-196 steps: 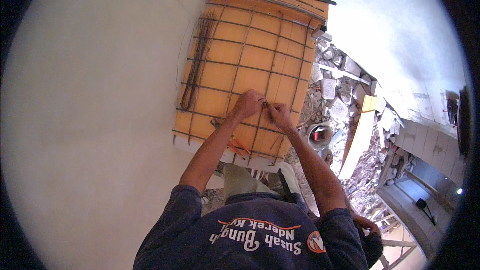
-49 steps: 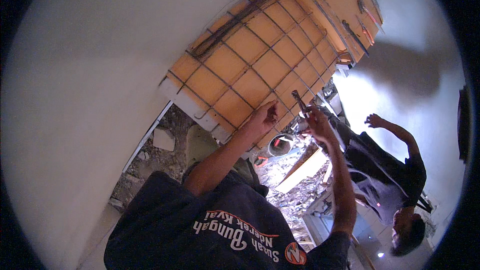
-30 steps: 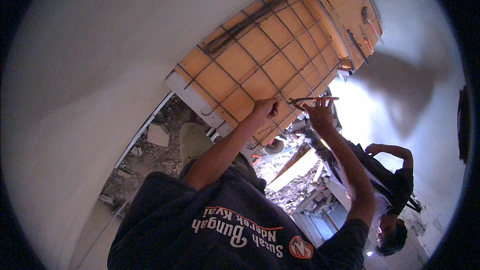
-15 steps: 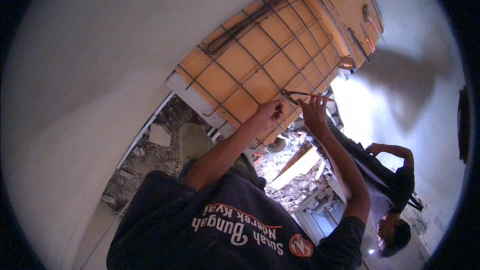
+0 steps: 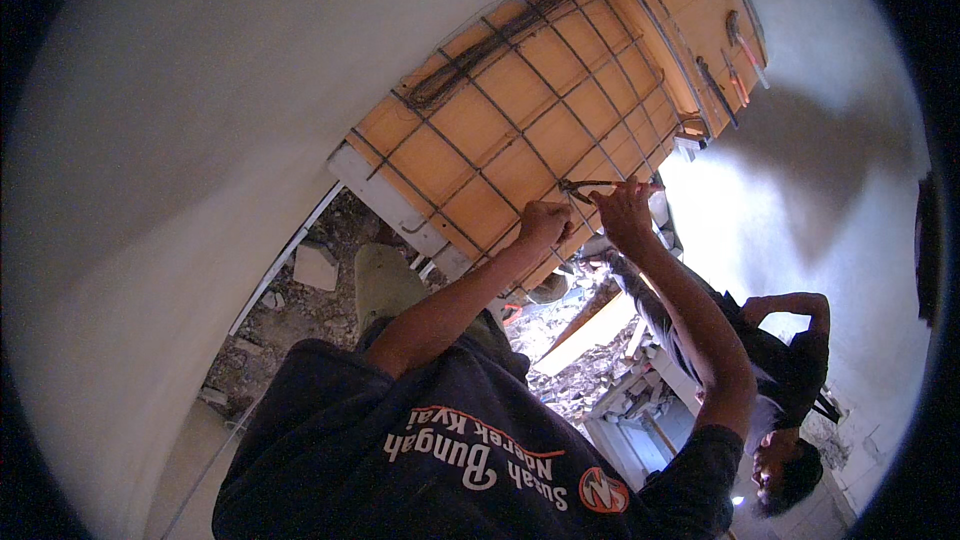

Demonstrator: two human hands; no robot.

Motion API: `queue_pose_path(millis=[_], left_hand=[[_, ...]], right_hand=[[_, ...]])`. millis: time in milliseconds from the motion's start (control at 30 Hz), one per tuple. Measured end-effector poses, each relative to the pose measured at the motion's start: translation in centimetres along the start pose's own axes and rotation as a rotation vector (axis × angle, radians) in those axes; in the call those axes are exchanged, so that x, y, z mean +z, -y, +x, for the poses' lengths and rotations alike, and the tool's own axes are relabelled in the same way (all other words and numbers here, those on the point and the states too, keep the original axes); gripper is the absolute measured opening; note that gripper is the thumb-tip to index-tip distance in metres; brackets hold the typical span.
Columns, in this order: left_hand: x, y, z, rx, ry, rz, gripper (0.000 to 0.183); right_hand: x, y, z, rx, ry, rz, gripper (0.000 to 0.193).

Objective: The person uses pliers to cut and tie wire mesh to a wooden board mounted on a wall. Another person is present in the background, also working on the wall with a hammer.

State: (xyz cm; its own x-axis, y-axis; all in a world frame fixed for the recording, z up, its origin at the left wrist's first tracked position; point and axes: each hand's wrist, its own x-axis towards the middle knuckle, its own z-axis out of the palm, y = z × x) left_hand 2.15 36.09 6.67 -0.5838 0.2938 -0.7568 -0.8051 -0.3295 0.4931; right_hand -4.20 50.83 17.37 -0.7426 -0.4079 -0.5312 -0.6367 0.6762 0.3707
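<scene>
My right hand (image 5: 627,218) is closed round the handles of a pair of pincers (image 5: 592,185) with red grips. The dark jaws of the pincers meet a rebar grid (image 5: 530,143) close to one of its crossings. Just left of the jaws, my left hand (image 5: 546,224) is curled into a fist by a bar near the front of the grid. Whatever its fingers may hold is hidden. Under the grid lies an orange-brown board (image 5: 480,135). A bundle of thin dark tie wire (image 5: 490,45) rests on the grid's far side.
At the far right, a hammer (image 5: 742,40) and more hand tools (image 5: 737,80) lie on a second board. A person (image 5: 790,360) in dark clothes is on the right. Rubble (image 5: 315,268) covers the ground below the board's edge. A pale wall (image 5: 180,140) rises at left.
My left hand's fingers have curled in tighter. My right hand has shifted slightly left with the pincers, whose jaws stay near the same crossing. The person at right has moved a little.
</scene>
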Motion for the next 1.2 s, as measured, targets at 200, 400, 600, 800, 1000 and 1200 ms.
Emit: queue_pose_path(millis=[200, 400, 600, 800, 1000, 1200], left_hand=[[-1.5, 0.3, -0.4, 0.05, 0.027, 0.045, 0.021], [-2.8, -0.1, 0.4, 0.062, 0.049, 0.103, 0.024], [-2.8, -1.9, 0.5, 0.05, 0.05, 0.191, 0.024], [-2.6, -2.0, 0.9, 0.031, 0.058, 0.227, 0.024], [-2.4, -2.0, 1.1, 0.03, 0.037, 0.187, 0.028], [-3.1, -3.1, 0.9, 0.048, 0.021, 0.207, 0.03]], right_hand=[[4.5, -1.7, -0.3, -0.05, -0.019, 0.144, 0.034], [4.0, -1.6, -1.7, -0.015, 0.031, 0.085, 0.041], [5.5, -1.4, -1.8, -0.011, -0.053, 0.092, 0.041], [5.8, -4.1, 0.9, -0.209, -0.264, 0.134, 0.025], [3.8, -3.6, 2.8, -0.178, -0.118, 0.123, 0.023], [4.7, -2.2, 2.5, -0.047, 0.124, 0.416, 0.03]])
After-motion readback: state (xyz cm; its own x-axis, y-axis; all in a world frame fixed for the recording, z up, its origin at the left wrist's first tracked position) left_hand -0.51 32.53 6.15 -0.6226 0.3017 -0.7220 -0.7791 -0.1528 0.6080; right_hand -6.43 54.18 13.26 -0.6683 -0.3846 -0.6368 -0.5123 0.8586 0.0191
